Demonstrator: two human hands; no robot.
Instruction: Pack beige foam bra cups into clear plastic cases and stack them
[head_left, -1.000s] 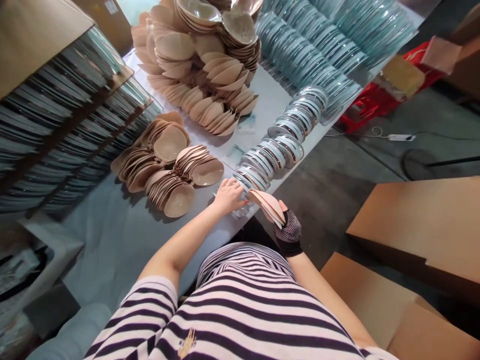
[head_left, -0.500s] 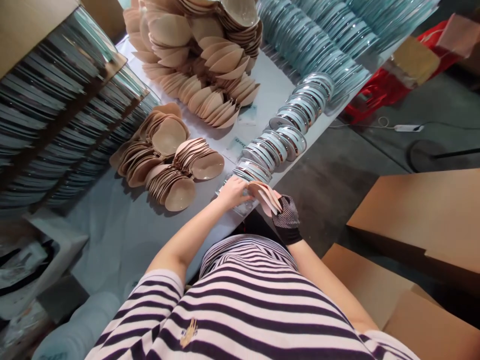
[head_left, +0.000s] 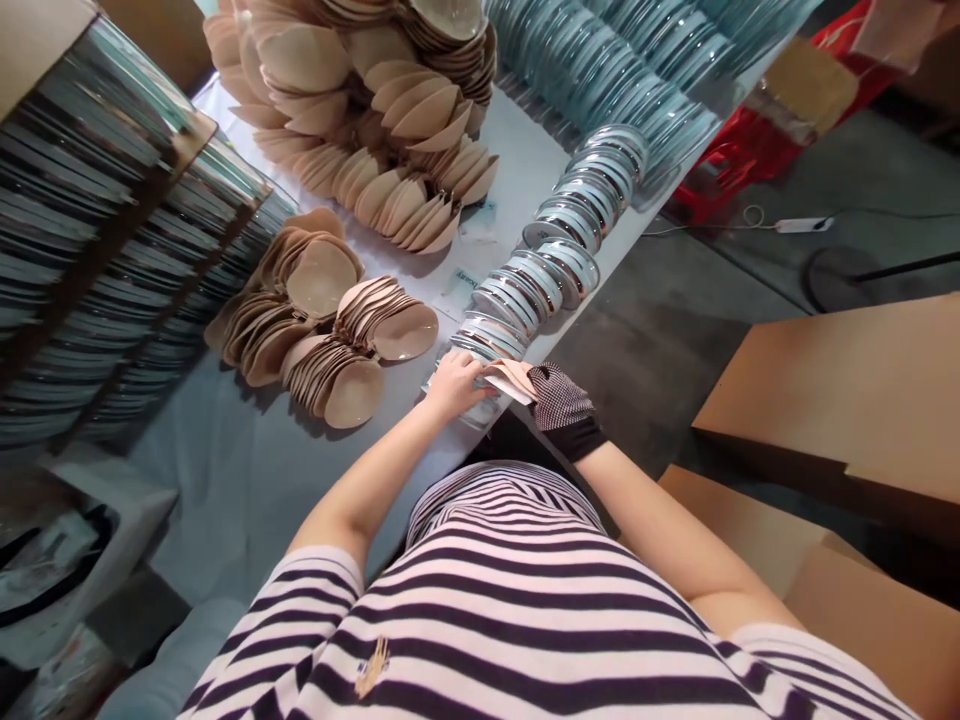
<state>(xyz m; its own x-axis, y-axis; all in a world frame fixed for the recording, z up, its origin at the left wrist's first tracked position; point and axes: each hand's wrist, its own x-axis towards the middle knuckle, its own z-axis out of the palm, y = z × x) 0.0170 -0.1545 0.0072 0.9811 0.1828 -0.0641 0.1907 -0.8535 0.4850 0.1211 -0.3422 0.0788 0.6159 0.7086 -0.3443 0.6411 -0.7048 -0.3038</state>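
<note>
My right hand (head_left: 559, 405), in a dark mesh glove, grips a small stack of beige cup-shaped pads (head_left: 512, 378) at the table's near edge. My bare left hand (head_left: 452, 382) rests with its fingers on the pads and on a clear plastic tray (head_left: 465, 408) lying on the table. Just beyond the hands runs a row of clear round trays (head_left: 540, 275), stacked on edge. Left of my left hand lie fanned piles of the same beige pads (head_left: 352, 350).
A large heap of beige pads (head_left: 375, 110) fills the table's far end, with rows of bluish trays (head_left: 615, 70) beside it. Dark stacked packs (head_left: 97, 250) stand at left. Cardboard boxes (head_left: 840, 400) sit on the floor at right, a red stool (head_left: 735, 160) beyond.
My right hand has carried the pad stack left and down to the tray at the table edge, tilting it flatter. My left hand has stayed on the tray. The view shifted slightly.
</note>
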